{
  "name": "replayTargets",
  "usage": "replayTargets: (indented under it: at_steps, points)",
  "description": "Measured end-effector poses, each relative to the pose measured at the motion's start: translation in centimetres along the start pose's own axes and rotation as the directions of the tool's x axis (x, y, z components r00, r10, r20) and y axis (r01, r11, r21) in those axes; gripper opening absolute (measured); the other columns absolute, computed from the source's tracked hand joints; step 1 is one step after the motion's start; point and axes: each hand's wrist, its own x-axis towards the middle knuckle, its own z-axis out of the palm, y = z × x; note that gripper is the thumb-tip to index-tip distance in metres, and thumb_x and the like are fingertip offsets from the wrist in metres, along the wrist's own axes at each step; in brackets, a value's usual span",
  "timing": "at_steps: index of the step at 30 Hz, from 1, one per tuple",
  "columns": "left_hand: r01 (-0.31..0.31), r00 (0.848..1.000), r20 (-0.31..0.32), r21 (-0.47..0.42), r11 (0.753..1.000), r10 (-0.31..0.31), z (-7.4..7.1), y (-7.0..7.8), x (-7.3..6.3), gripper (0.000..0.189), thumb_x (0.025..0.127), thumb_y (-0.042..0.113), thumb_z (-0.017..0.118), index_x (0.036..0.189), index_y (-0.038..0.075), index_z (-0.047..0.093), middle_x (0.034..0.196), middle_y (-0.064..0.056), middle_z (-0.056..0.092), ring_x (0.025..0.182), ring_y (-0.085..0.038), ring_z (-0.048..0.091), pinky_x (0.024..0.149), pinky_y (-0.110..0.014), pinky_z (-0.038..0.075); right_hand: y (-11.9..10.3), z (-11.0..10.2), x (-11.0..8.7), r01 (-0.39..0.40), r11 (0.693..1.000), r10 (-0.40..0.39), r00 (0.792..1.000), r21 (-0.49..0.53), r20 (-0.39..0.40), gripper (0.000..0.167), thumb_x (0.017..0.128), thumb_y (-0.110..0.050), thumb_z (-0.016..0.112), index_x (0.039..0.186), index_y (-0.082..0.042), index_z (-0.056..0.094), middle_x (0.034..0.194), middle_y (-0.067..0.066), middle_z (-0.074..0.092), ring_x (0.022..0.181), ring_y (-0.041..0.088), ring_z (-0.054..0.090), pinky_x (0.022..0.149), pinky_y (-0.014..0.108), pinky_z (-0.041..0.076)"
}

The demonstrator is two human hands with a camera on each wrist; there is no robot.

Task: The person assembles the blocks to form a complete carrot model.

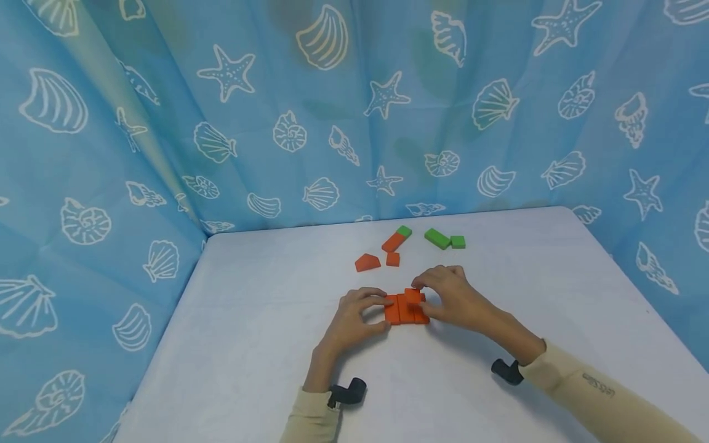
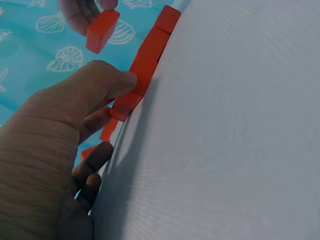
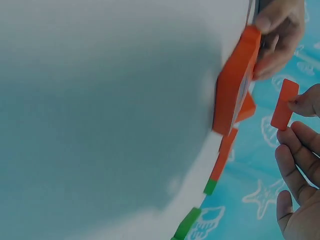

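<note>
Several orange blocks [image 1: 392,314] lie flat side by side in a compact group on the white table. My left hand [image 1: 354,317] grips the group's left end, thumb on the near face and fingers at the far side. In the left wrist view the thumb presses an orange block [image 2: 142,72]. Above the group's right part, my right hand [image 1: 456,301] pinches a separate small orange block [image 3: 285,105] between thumb and fingertips. That block is raised off the others, as the left wrist view also shows. The right hand's other fingers are spread loosely.
Behind the group lie an orange five-sided block [image 1: 367,263], a small orange block [image 1: 392,259] and an orange bar [image 1: 394,242] with a green block [image 1: 405,231] at its end. Farther right are a green bar [image 1: 437,239] and green cube [image 1: 458,242]. A blue shell-print curtain [image 1: 332,111] surrounds the table.
</note>
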Motion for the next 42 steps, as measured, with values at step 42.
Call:
replayTargets:
  at_steps: [42]
  points:
    - [-0.023,1.000,-0.020,-0.008,1.000,0.023,0.2,-0.1,0.1,0.036,0.086,0.035,0.075,0.121,0.027,0.071,0.132,0.012,0.056,0.125,-0.014,0.045,0.109,-0.049,0.031,-1.9,3.1,-2.9,0.203,0.976,-0.204,0.979,-0.081,0.006,0.033,0.079,-0.020,0.083,0.110,-0.014,0.071,0.109,-0.003,0.067,0.110,0.019,0.060,0.091,0.049,0.039]
